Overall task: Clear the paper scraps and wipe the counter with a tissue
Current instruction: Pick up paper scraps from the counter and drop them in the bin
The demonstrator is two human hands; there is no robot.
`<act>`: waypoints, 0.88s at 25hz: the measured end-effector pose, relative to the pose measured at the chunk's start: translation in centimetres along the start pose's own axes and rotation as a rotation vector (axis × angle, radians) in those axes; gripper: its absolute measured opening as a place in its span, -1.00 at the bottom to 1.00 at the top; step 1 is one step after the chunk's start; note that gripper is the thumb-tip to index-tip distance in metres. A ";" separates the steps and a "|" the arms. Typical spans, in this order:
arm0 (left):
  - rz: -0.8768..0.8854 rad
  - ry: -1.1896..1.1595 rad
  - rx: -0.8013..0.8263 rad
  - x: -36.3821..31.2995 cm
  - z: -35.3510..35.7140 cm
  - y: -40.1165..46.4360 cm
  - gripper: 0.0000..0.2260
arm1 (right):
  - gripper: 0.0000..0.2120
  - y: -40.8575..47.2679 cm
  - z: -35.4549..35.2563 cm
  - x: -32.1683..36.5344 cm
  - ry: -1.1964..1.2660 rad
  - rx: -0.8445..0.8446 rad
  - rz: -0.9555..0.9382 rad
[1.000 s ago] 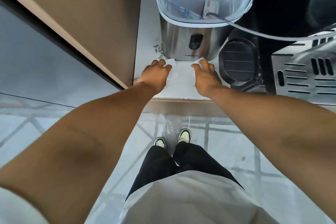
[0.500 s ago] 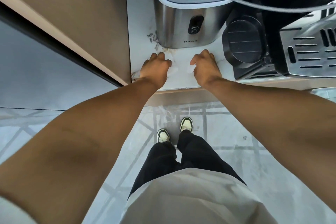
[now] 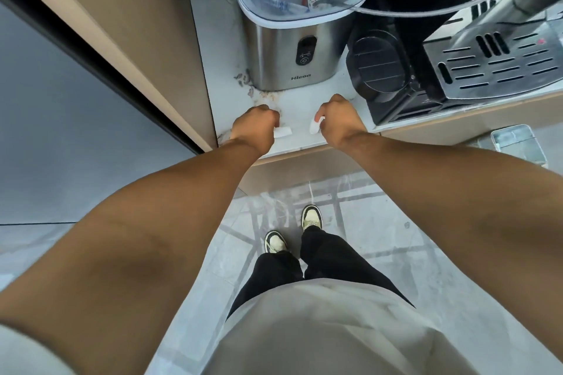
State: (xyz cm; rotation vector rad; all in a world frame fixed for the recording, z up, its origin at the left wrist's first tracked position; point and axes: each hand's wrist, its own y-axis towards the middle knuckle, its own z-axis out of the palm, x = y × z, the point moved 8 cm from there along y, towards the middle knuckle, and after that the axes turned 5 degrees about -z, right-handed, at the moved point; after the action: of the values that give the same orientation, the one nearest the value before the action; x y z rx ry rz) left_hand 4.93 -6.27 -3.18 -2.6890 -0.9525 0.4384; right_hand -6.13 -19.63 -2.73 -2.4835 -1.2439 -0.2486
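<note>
The left hand [image 3: 254, 125] is resting on the counter [image 3: 213, 39] near its front edge, fingers curled into a fist over a white scrap [image 3: 282, 133] that is sticking out toward the middle. The right hand [image 3: 338, 122] is lying well apart from it, also curled, pinching a second white piece [image 3: 314, 126] between thumb and fingers. Whether either piece is scrap or tissue cannot be told. Beyond the left hand, brownish stains and small dark specks [image 3: 243, 80] are sitting on the counter at the foot of the steel appliance [image 3: 289, 49]. A black machine [image 3: 377, 67] is standing just beside the right hand. Risks, as judged: both pieces are lying close to the front edge, so a loose grip or a sweep toward the body is likely to drop them on the floor [image 3: 350, 237]. The specks are sitting tight against the appliance base, so a wipe may push them under it rather than lift them. The stains look dried and may be smearing rather than clearing under a dry tissue. A wide right-hand stroke risks knocking the black machine.
</note>
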 end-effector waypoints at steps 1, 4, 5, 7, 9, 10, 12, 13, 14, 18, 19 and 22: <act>0.023 0.000 -0.003 -0.4 -0.1 -0.1 -0.65 | -0.72 -0.6 -0.2 -0.2 -0.004 -0.006 0.012; 0.090 0.025 -0.003 -2.3 -0.1 -0.3 -0.63 | -0.72 -2.5 -0.8 -1.3 0.023 -0.025 0.062; 0.114 0.041 0.000 -3.2 -0.2 -0.4 -0.63 | -0.72 -3.2 -1.0 -1.9 0.031 -0.037 0.082; 0.164 0.072 0.010 -5.2 -0.4 -0.4 -0.64 | -0.73 -4.6 -1.5 -3.5 0.042 -0.053 0.115; 0.207 0.109 0.018 -7.3 -0.4 -0.1 -0.66 | -0.73 -6.0 -2.2 -5.6 0.067 -0.068 0.145; 0.226 0.125 0.018 -8.3 -0.3 0.0 -0.67 | -0.73 -6.6 -2.7 -6.8 0.076 -0.077 0.165; 0.285 0.158 0.023 -11.2 0.3 0.2 -0.69 | -0.71 -8.2 -3.7 -10.0 0.095 -0.100 0.227; 0.318 0.176 0.028 -13.0 0.7 0.1 -0.70 | -0.70 -9.1 -4.2 -11.7 0.108 -0.113 0.260; 0.354 0.194 0.033 -15.1 1.2 0.0 -0.72 | -0.68 -10.0 -4.6 -13.5 0.122 -0.127 0.291; 0.470 0.226 0.068 -24.1 3.6 -0.8 -0.70 | -0.65 -14.2 -6.1 -20.4 0.192 -0.168 0.344; 0.491 0.226 0.072 -26.2 4.2 -0.9 -0.69 | -0.66 -15.3 -6.4 -21.9 0.209 -0.163 0.352; 0.576 0.251 0.078 -33.9 6.0 -1.2 -0.69 | -0.67 -20.0 -7.8 -28.2 0.254 -0.189 0.432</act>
State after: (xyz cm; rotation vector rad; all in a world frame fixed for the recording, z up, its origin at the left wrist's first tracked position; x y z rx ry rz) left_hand -23.03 -26.40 -1.67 -2.8220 -0.0796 0.2229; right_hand -39.08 -32.43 0.36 -2.6964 -0.5887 -0.5662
